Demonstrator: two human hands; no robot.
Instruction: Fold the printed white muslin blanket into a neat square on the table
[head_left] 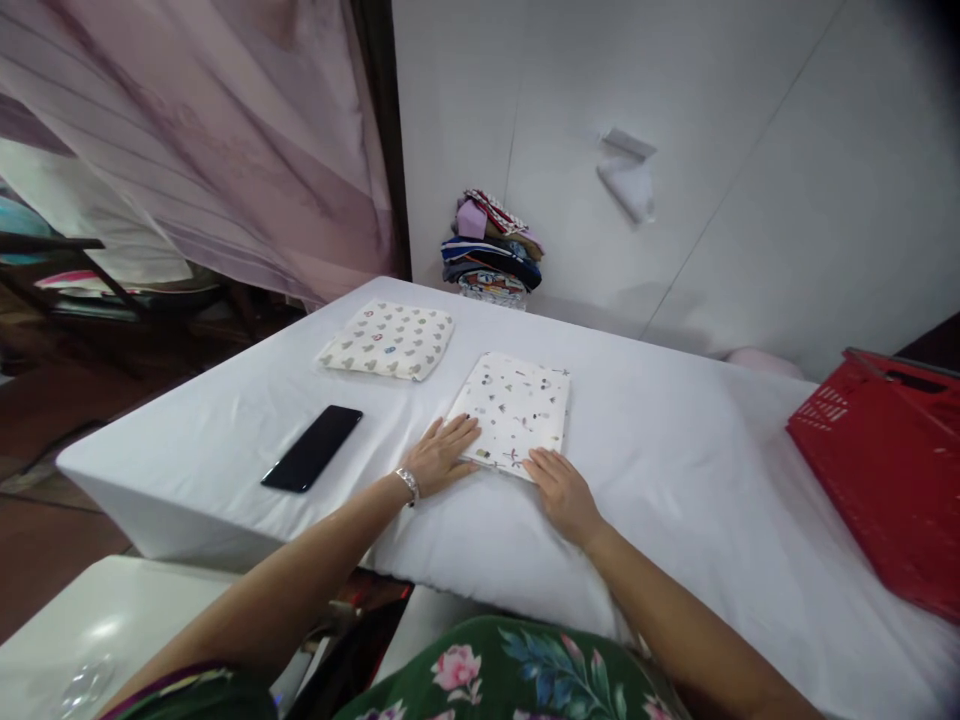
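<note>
A folded white cloth with small printed figures [517,405] lies flat on the white-covered table [660,470] in front of me. My left hand [441,455] rests at its lower left corner, fingers spread and lying flat. At the lower right edge, my right hand [562,490] touches the cloth with its fingers laid flat and pointing up and left. Another folded cloth, with grey printed shapes [394,342], lies farther back on the left, touched by neither hand.
A black phone [313,448] lies on the table's left part. A red basket [892,480] stands at the right edge. Behind the table is a stack of folded clothes [493,250] by the wall. A pink curtain [247,130] hangs at the left, above a white stool [112,620].
</note>
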